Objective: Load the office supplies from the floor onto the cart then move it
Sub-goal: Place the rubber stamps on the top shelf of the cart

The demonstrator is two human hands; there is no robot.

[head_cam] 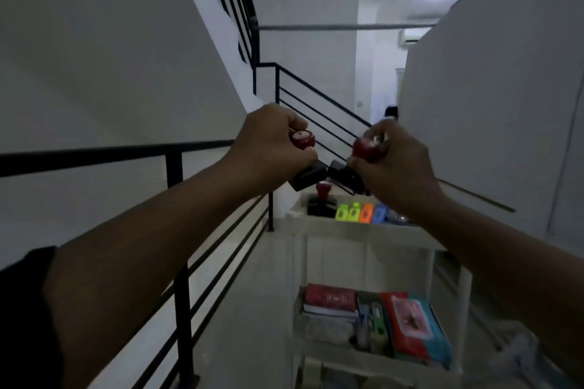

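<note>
My left hand (268,145) is closed around a rubber stamp (308,178) with a red knob and black base. My right hand (392,161) grips a second stamp (344,177) of the same kind. Both are held in the air above the white cart (363,230). On the cart's top shelf stand a third stamp (320,204) and a row of small green, orange and blue items (361,213). The lower shelf holds a red book (330,298), a red-and-teal book (414,325) and other supplies.
A black metal railing (177,230) runs along the left of the landing. A stair railing (316,104) descends ahead beyond the cart. A white wall (489,104) closes the right side. Pale floor (252,294) lies between the railing and the cart.
</note>
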